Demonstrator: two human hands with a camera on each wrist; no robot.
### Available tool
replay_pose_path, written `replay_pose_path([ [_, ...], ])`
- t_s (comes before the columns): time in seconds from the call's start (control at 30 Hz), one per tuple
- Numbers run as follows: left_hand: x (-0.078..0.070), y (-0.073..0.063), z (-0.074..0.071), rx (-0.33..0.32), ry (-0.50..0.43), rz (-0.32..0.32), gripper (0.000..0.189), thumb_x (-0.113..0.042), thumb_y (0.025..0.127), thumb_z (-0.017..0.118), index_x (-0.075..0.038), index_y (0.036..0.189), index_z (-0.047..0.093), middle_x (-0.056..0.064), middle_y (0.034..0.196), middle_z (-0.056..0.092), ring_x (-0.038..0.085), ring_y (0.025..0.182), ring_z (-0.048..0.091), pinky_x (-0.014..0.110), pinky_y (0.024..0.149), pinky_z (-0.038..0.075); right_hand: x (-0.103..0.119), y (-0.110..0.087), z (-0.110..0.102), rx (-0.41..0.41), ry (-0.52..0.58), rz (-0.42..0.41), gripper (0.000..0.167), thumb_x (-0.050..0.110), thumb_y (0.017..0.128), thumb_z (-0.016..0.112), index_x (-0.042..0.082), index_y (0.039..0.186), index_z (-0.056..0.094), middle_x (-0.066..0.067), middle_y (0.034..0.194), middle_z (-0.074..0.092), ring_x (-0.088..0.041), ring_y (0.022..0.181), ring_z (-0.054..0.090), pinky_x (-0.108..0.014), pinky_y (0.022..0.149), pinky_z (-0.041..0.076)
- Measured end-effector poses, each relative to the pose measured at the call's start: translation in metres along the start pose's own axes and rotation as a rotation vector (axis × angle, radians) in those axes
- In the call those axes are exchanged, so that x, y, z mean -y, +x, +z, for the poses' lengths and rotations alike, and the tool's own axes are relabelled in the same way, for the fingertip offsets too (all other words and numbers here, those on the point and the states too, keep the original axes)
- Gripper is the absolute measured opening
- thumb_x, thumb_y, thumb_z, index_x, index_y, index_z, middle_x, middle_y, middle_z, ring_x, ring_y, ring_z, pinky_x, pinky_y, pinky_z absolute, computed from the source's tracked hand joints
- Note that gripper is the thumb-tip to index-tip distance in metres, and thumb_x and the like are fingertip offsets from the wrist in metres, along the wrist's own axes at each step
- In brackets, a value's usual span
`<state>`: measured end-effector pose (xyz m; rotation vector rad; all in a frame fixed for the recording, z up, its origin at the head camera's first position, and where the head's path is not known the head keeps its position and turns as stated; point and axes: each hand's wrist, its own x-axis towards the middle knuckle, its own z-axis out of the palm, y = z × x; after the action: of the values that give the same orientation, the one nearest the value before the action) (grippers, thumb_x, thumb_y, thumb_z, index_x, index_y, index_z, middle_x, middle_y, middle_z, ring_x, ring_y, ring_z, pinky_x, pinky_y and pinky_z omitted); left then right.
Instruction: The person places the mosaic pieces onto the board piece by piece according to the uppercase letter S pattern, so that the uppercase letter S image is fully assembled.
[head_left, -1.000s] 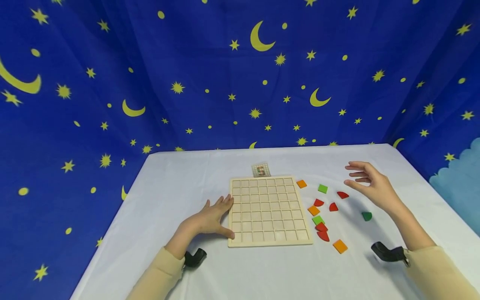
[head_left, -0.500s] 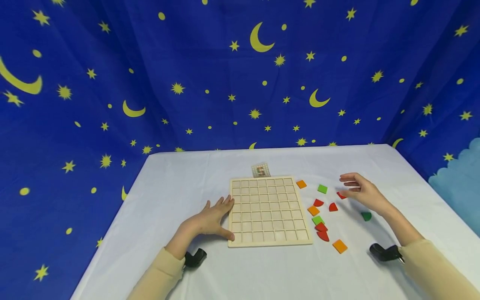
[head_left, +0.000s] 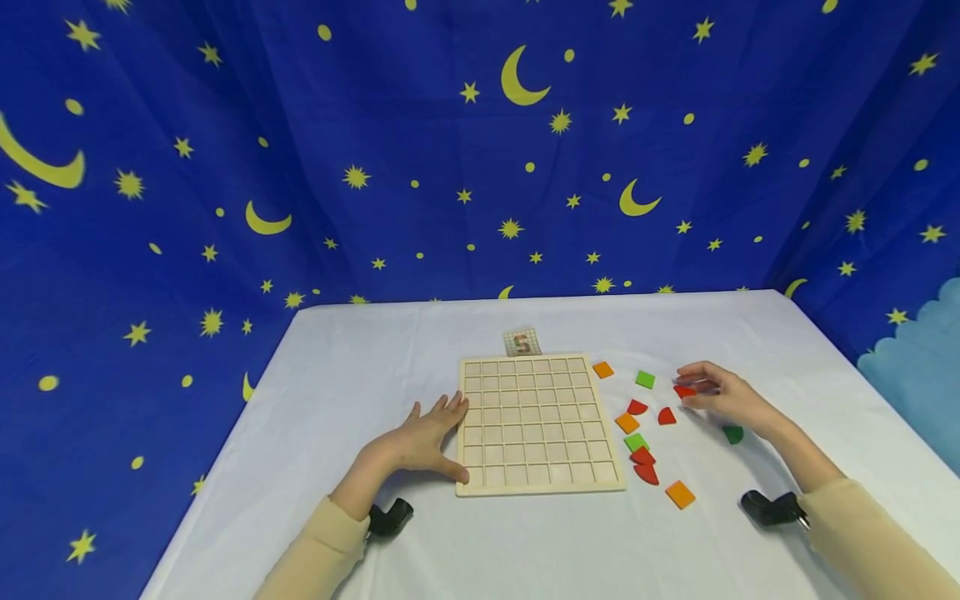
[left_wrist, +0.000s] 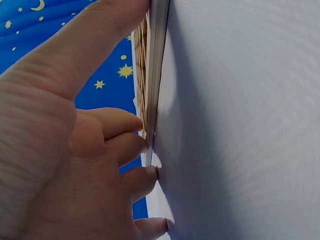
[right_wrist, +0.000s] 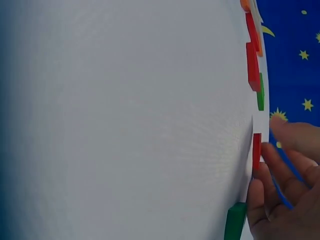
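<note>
A wooden grid board point(head_left: 540, 490) lies on the white table. My left hand point(head_left: 416, 437) rests at its left edge, fingers spread, with the thumb and fingertips touching the frame. In the left wrist view the left hand point(left_wrist: 65, 135) lies along the board's side point(left_wrist: 159, 60). Over at the right, my right hand point(head_left: 731, 400) is low around a red quarter-round tile point(head_left: 683, 391). The right wrist view has that red tile point(right_wrist: 257, 150) by the fingertips of the right hand point(right_wrist: 285, 185), the thumb held apart from it. Whether the fingers touch the tile I cannot tell.
Several loose tiles lie right of the board: orange squares point(head_left: 680, 494), light green squares point(head_left: 645, 379) and red quarter-rounds point(head_left: 667, 416). A dark green tile point(head_left: 733, 434) sits under my right wrist. Behind the board is a small pattern card point(head_left: 522, 341). A starry blue curtain point(head_left: 420, 150) surrounds the table.
My right hand has come down and slightly left, from above the table to the red quarter-round tile. The left hand and board stay in place.
</note>
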<state>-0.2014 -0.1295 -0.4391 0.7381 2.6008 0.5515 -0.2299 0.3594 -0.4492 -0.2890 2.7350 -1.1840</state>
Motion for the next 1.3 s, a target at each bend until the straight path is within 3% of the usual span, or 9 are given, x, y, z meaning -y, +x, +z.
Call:
replay_pose_path([
  [0.1, 0.000, 0.000, 0.000, 0.000, -0.001, 0.001, 0.115, -0.054, 0.065, 0.079, -0.002, 0.150, 0.020, 0.013, 0.155, 0.011, 0.031, 0.142, 0.005, 0.061, 0.107, 0.000, 0.002, 0.000, 0.002, -0.009, -0.062, -0.008, 0.047, 0.015, 0.086, 0.069, -0.003, 0.125, 0.049, -0.024, 0.120, 0.056, -0.036, 0.101, 0.054, -0.052, 0.087, 0.045],
  [0.37, 0.000, -0.001, 0.000, 0.004, -0.006, 0.006, 0.115, -0.054, 0.066, 0.079, -0.001, 0.149, 0.020, 0.014, 0.155, 0.010, 0.032, 0.142, 0.005, 0.061, 0.107, -0.001, 0.001, 0.001, 0.007, -0.036, -0.171, -0.039, 0.044, 0.008, 0.083, 0.070, 0.000, 0.123, 0.053, -0.019, 0.115, 0.059, -0.021, 0.079, 0.052, -0.026, 0.066, 0.048],
  [0.6, 0.002, 0.000, 0.000, -0.001, 0.002, 0.006, 0.116, -0.055, 0.066, 0.078, -0.002, 0.150, 0.019, 0.013, 0.155, 0.009, 0.031, 0.142, 0.004, 0.060, 0.107, -0.001, -0.001, 0.004, 0.011, -0.073, -0.206, -0.100, 0.037, 0.004, 0.083, 0.069, 0.003, 0.118, 0.056, -0.016, 0.108, 0.063, -0.019, 0.075, 0.052, -0.026, 0.063, 0.047],
  [0.93, 0.002, -0.001, 0.002, 0.001, -0.006, 0.006, 0.116, -0.056, 0.065, 0.078, -0.001, 0.149, 0.020, 0.014, 0.155, 0.010, 0.032, 0.142, 0.005, 0.060, 0.107, -0.001, 0.000, 0.004, 0.013, -0.094, -0.203, -0.100, 0.040, 0.004, 0.082, 0.071, 0.002, 0.118, 0.054, -0.017, 0.105, 0.063, -0.019, 0.073, 0.051, -0.024, 0.059, 0.045],
  [1.23, 0.003, -0.001, 0.002, 0.001, -0.012, 0.009, 0.116, -0.055, 0.066, 0.078, -0.001, 0.149, 0.020, 0.014, 0.155, 0.010, 0.032, 0.142, 0.004, 0.060, 0.107, -0.001, 0.010, 0.003, 0.005, -0.139, -0.180, -0.076, 0.039, 0.003, 0.084, 0.067, -0.002, 0.118, 0.049, -0.019, 0.105, 0.061, -0.031, 0.086, 0.061, -0.039, 0.073, 0.052],
  [1.3, 0.003, -0.001, 0.001, 0.001, -0.013, 0.013, 0.116, -0.055, 0.066, 0.078, 0.000, 0.149, 0.020, 0.014, 0.155, 0.010, 0.033, 0.142, 0.005, 0.060, 0.107, -0.001, 0.015, 0.003, 0.000, -0.153, -0.170, -0.074, 0.040, 0.003, 0.085, 0.067, -0.003, 0.119, 0.048, -0.021, 0.107, 0.060, -0.032, 0.088, 0.061, -0.036, 0.073, 0.052],
])
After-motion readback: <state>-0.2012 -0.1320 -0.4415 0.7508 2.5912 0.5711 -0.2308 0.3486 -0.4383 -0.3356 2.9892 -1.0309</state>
